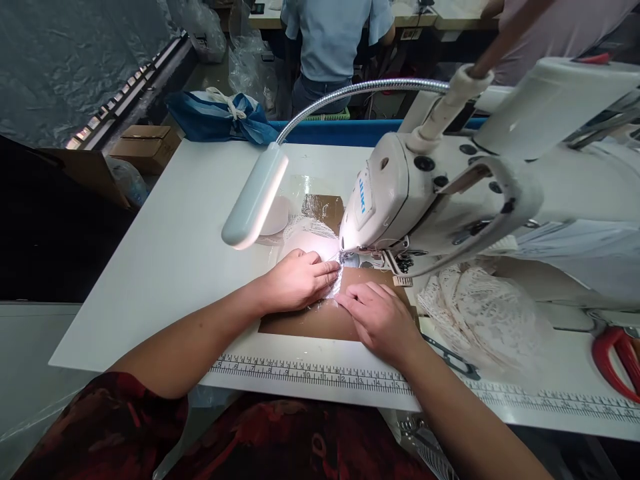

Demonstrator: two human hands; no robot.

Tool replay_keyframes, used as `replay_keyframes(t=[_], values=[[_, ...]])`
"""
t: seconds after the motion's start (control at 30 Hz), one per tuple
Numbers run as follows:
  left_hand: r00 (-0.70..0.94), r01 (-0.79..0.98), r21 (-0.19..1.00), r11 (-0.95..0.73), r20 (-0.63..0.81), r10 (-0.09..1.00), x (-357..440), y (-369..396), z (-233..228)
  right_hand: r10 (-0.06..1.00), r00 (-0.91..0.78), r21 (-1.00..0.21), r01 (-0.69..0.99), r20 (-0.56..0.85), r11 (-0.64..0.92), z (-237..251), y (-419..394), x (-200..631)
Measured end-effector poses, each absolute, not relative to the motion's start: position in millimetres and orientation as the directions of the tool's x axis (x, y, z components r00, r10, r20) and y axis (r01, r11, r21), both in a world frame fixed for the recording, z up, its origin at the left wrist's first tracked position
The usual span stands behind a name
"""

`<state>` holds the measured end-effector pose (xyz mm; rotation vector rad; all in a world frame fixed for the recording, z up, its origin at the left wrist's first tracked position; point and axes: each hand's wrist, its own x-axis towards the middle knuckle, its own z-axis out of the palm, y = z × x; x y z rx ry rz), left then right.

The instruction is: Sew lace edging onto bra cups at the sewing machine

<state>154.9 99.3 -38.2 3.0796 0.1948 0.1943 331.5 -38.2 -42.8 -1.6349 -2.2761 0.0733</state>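
A white lace piece (311, 239) with a smooth pale cup-shaped part lies under the needle area of a white sewing machine (383, 193). My left hand (301, 280) rests on it just left of the presser foot, fingers together and pressing the lace strip. Closer to me, my right hand (377, 317) has thumb and forefinger pinched at the near end of the strip. Both hands lie over a brown plate (295, 325) on the table. The needle tip is hard to make out in the glare.
A lamp (257, 197) on a bendable neck hangs above the hands. More lace (475, 307) is heaped at the right, by dark thread snips (453, 357) and red-handled scissors (617, 360). A ruler strip (310, 375) runs along the table edge. A person (330, 40) sits ahead.
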Motion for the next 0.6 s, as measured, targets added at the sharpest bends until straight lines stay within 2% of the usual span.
replay_keyframes(t=[0.3,0.6], values=[[0.972,0.136,0.161,-0.978,0.169,0.163,153.4,101.2,-39.0,0.93,-0.273,-0.243,0.912,0.246,0.332,-44.0,-38.3,332.1],[0.979,0.135,0.146,-0.98,0.135,0.154,157.7,109.7,-35.2,0.948,-0.223,-0.2,0.942,0.227,0.269,-42.4,-31.6,331.6]])
